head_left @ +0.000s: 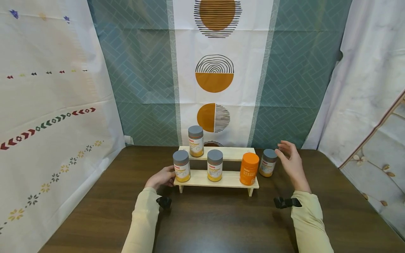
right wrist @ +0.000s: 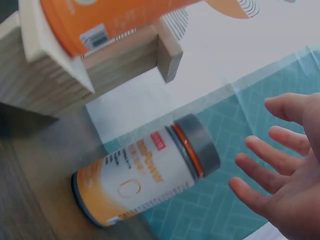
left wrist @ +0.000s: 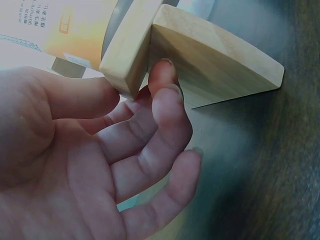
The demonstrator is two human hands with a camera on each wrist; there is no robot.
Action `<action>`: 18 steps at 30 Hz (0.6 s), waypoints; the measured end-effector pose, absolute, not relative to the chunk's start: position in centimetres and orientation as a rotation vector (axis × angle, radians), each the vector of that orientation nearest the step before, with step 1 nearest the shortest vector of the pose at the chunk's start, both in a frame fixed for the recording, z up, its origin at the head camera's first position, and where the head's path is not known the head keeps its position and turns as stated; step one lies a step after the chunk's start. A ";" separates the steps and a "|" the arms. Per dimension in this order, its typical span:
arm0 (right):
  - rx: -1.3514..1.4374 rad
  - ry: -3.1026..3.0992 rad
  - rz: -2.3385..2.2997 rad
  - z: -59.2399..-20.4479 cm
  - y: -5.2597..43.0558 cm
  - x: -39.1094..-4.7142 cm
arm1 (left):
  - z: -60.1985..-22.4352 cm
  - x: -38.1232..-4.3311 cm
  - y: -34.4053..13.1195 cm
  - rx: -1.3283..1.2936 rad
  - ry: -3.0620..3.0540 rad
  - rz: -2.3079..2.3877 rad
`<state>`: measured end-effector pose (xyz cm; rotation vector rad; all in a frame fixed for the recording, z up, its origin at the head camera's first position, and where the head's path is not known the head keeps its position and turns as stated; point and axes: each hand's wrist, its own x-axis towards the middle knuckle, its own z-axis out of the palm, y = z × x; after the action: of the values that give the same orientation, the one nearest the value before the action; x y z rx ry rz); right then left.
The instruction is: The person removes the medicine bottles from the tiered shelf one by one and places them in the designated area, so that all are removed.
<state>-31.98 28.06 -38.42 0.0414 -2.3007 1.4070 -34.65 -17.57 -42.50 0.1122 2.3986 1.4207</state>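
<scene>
A two-tier wooden rack (head_left: 202, 179) stands on the table. My left hand (head_left: 162, 177) grips the left end of its lower board; in the left wrist view the thumb (left wrist: 85, 100) lies against the board's edge and the fingers curl beneath. Grey-lidded supplement jars stand on the lower tier at the left (head_left: 181, 167) and middle (head_left: 214, 167), and another (head_left: 196, 142) on the upper tier. An orange jar (head_left: 249, 169) sits at the lower tier's right end. Beside the rack, a grey-lidded jar (right wrist: 142, 172) stands upright on the table. My right hand (head_left: 291, 163), fingers spread, is next to its lid, apart from it.
The dark wood table (head_left: 218, 218) extends in front of the rack and to both sides. A patterned cloth (head_left: 142, 88) hangs close behind the rack. White printed cloths hang at the left (head_left: 57, 116) and right (head_left: 364, 116).
</scene>
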 end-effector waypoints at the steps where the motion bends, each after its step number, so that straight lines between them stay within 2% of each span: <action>1: 0.039 -2.292 1.403 -38.3 27.9 -31.9 | -42.4 -34.6 -17.6 0.115 2.402 1.419; 13: 0.057 -2.260 1.352 -36.4 24.7 -30.7 | -43.2 -35.4 -18.1 0.240 2.370 1.436; 18: 0.097 -2.252 1.315 -35.3 23.3 -30.1 | -42.3 -34.7 -17.6 0.132 2.429 1.385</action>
<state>-30.08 23.28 -35.31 0.0971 -2.2523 1.3145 -34.68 -17.60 -42.33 0.1322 2.4290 1.3852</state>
